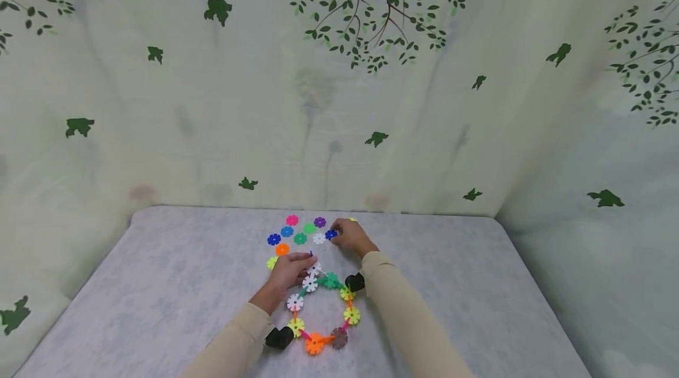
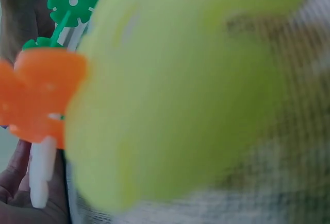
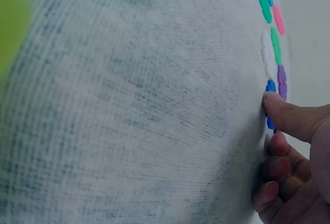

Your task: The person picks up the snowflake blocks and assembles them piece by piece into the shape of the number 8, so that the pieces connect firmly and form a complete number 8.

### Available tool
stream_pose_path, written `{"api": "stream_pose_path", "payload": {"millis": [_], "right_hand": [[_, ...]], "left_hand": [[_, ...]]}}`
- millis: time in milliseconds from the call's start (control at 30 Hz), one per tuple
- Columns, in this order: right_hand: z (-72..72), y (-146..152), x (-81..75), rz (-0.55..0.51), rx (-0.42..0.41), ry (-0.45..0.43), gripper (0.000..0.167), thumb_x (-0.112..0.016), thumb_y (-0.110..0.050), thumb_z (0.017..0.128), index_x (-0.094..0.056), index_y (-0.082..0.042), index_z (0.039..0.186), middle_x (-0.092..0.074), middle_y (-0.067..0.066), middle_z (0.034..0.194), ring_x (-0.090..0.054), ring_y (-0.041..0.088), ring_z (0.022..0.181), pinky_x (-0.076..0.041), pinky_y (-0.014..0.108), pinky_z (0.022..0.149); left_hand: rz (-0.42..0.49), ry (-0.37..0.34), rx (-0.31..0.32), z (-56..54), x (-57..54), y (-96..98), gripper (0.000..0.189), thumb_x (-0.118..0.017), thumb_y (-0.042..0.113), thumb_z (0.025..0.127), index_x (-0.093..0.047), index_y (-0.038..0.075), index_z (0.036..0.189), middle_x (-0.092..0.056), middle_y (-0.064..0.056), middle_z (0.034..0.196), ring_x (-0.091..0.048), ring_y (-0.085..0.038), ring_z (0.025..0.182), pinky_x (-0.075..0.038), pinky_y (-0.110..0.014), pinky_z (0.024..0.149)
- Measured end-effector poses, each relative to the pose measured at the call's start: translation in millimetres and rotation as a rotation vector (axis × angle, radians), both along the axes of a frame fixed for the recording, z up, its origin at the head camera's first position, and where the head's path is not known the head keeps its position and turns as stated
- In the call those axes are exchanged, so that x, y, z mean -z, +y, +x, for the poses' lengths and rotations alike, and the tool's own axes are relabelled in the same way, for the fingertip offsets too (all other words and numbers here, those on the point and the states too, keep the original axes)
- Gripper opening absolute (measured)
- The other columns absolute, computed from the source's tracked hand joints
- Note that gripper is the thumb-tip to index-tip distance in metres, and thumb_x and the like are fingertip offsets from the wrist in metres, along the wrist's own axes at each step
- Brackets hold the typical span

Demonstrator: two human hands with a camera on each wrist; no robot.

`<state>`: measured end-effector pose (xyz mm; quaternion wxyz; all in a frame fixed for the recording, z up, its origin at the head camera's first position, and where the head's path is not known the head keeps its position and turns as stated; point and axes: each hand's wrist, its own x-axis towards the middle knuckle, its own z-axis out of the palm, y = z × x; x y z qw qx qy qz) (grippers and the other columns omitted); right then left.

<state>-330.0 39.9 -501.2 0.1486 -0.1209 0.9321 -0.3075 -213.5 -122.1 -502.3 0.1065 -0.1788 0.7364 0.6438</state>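
Booth-like space, leaf-printed hangings (image 1: 254, 89) on three sides, grey-covered table (image 1: 159, 283)

Ring (image 1: 314, 344): smooth plastic, slight sheen
Loose discs (image 1: 300, 239): smooth plastic
Tabletop (image 1: 461, 283): coarse woven cloth, matt
Sleeves (image 1: 414, 319): matt cloth
Backdrop (image 1: 254, 101): smooth sheet, faint sheen

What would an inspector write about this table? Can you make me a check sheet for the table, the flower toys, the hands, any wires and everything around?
Surface: pale grey table, cloth-like weave.
Job's things: looped chain of colourful flower discs; loose discs lie flat beyond it.
Clutter: nothing seen.
Left hand: holds the looped chain near its white discs.
Right hand: pinches a dark blue disc among the loose ones.
Cables: nothing seen.
Surroundings: pale backdrop printed with green leaves and branches.
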Motion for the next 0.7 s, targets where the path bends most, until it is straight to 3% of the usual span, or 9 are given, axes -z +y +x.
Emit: {"api": "stream_pose_path", "payload": {"millis": [100,300,400,533,700], "right_hand": [[0.0,0,1.5,-0.021,0.019,0.011,0.025,-0.071,-0.013,0.088,-0.063,-0.009,0.112,-0.058,0.005,0.092,-0.053,0.020,0.083,-0.050,0.033,0.075],[4.9,5,4.6,-0.120,0.010,0.061,0.021,-0.071,-0.006,0.087,-0.060,-0.009,0.104,-0.060,0.006,0.096,-0.055,0.019,0.087,-0.051,0.035,0.081],[7.9,8,4.1,-0.209,-0.006,0.060,0.015,-0.067,-0.003,0.088,-0.061,-0.008,0.101,-0.061,0.006,0.093,-0.056,0.017,0.082,-0.052,0.031,0.074],[12.7,9,-3.6,-0.411,-0.035,-0.020,0.014,-0.062,0.001,0.091,-0.066,-0.003,0.104,-0.062,0.008,0.086,-0.058,0.015,0.068,-0.053,0.027,0.061],[18.0,1,-15.0,-0.568,-0.124,-0.139,0.019,-0.062,0.003,0.091,-0.065,0.005,0.110,-0.064,0.010,0.085,-0.063,0.015,0.066,-0.058,0.031,0.066]], "left_hand": [[-0.006,0.011,0.019,-0.1,-0.6,-0.1,0.047,-0.068,0.030,0.091,-0.060,-0.002,0.124,-0.066,-0.013,0.112,-0.062,-0.023,0.087,-0.054,-0.031,0.078],[-0.001,0.006,0.050,-0.6,-0.3,-0.8,0.046,-0.067,0.030,0.092,-0.061,-0.001,0.124,-0.067,-0.012,0.112,-0.062,-0.021,0.087,-0.054,-0.032,0.079],[0.003,0.009,0.053,-1.0,0.8,-0.9,0.046,-0.067,0.029,0.091,-0.060,-0.002,0.125,-0.067,-0.011,0.111,-0.062,-0.020,0.084,-0.055,-0.031,0.078],[0.015,0.013,0.060,-2.9,2.5,-0.9,0.046,-0.067,0.028,0.092,-0.060,-0.003,0.125,-0.068,-0.012,0.111,-0.062,-0.019,0.083,-0.055,-0.031,0.077],[0.026,0.013,0.059,-5.0,4.0,-1.9,0.045,-0.067,0.026,0.092,-0.060,-0.003,0.125,-0.067,-0.014,0.111,-0.063,-0.019,0.081,-0.056,-0.032,0.077]]}}
